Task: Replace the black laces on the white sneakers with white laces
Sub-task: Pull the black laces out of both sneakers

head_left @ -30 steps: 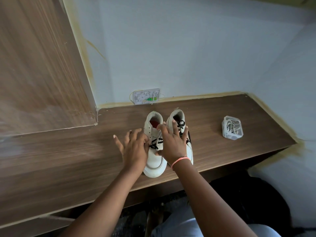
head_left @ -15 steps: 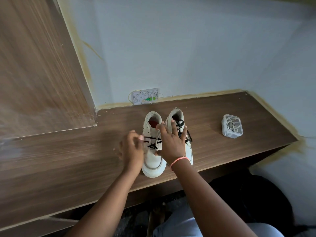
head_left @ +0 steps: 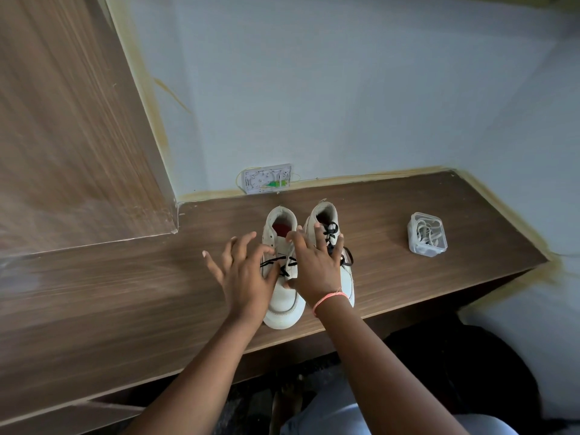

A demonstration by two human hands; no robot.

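Two white sneakers stand side by side on the wooden desk [head_left: 423, 287], toes toward me. The left sneaker [head_left: 284, 309] has its black lace [head_left: 284, 262] loose across the middle, upper eyelets bare. The right sneaker [head_left: 326, 211] is still threaded with its black lace [head_left: 332, 231]. My left hand [head_left: 243, 277] lies with spread fingers on the left sneaker's side, thumb by the lace. My right hand [head_left: 317, 266] rests with spread fingers on the right sneaker, thumb touching the left one. White laces sit in a clear plastic box [head_left: 427, 234] to the right.
A tall wooden panel [head_left: 69, 127] rises at the left, meeting the desk at a corner. A white wall plate [head_left: 266, 178] with wires sits on the wall behind the sneakers. The desk's front edge runs just under the sneaker toes.
My left hand, curled at the left sneaker's lace half a second ago, now has its fingers spread. The right hand has stayed on the right sneaker.
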